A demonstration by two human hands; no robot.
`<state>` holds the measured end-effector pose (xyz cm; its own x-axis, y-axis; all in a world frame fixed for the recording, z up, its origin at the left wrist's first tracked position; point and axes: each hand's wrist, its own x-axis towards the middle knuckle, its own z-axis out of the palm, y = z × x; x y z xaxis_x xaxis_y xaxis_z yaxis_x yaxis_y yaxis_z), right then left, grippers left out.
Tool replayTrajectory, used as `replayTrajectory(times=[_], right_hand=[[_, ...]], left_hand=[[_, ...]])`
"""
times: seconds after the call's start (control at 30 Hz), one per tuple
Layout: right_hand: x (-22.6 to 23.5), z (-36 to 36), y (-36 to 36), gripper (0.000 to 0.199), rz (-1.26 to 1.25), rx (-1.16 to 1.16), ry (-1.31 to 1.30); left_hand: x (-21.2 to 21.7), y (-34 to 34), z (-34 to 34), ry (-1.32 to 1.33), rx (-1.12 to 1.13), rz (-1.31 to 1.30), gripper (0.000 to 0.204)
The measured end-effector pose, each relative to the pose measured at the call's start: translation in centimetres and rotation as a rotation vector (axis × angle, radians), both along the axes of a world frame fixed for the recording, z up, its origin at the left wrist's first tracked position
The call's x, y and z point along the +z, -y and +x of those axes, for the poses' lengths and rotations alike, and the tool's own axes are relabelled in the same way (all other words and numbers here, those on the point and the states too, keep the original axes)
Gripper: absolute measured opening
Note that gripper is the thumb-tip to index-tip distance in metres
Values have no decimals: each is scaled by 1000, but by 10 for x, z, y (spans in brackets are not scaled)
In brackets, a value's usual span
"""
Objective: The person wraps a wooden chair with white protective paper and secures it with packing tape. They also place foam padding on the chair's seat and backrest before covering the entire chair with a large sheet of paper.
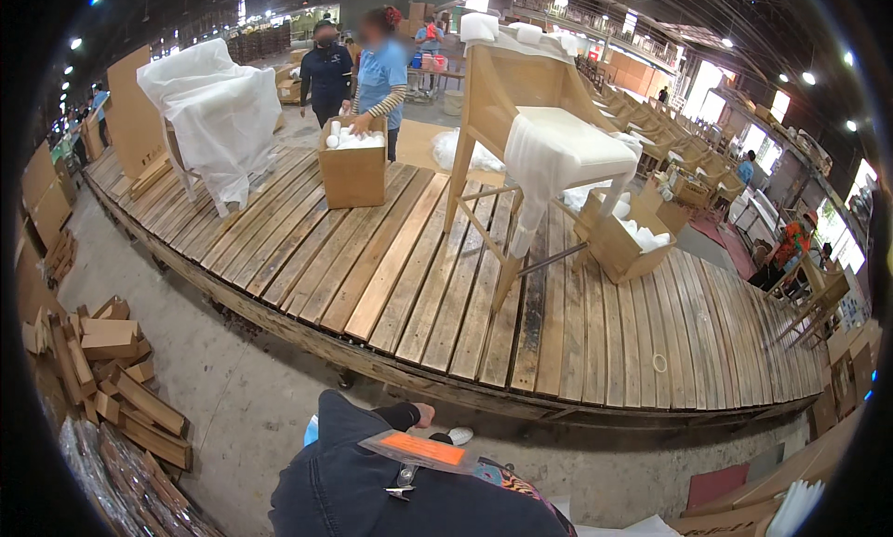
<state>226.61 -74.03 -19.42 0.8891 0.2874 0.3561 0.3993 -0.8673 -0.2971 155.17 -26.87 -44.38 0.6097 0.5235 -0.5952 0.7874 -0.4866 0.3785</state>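
Furniture factory or packing hall, large and warehouse-like. Landmark: long curved wooden slat platform [391,267] across the concrete floor. On it a bare-wood chair [530,137] half padded in white foam and open cardboard boxes [353,169]. Behind it, rows of unfinished chairs [670,132]. Left of it, stacked cardboard corner pieces [112,369]. High ceiling lights above.

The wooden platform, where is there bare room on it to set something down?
The slatted platform is bare along its near edge, in front of the cardboard box and right of the wooden chair legs. It is crowded at the back: wrapped chair, boxes, foam.
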Motion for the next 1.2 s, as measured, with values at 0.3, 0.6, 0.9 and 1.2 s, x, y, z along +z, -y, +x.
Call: replayTrajectory(times=[0.3,0.6,0.9,1.2], right_hand=[[-9,-1,-18,42,-69,-1,47],[-11,12,-16,42,-9,86,101],[-29,34,-3,44,-27,-24,-15],[111,-62,-71,43,210,-36,-38]], left_hand=[[12,-19,20,34,-31,36,30],[13,-4,29,-56,15,-80,26],[-19,-9,33,-72,-101,-65,22],[25,-24,72,102,44,-205,27]])
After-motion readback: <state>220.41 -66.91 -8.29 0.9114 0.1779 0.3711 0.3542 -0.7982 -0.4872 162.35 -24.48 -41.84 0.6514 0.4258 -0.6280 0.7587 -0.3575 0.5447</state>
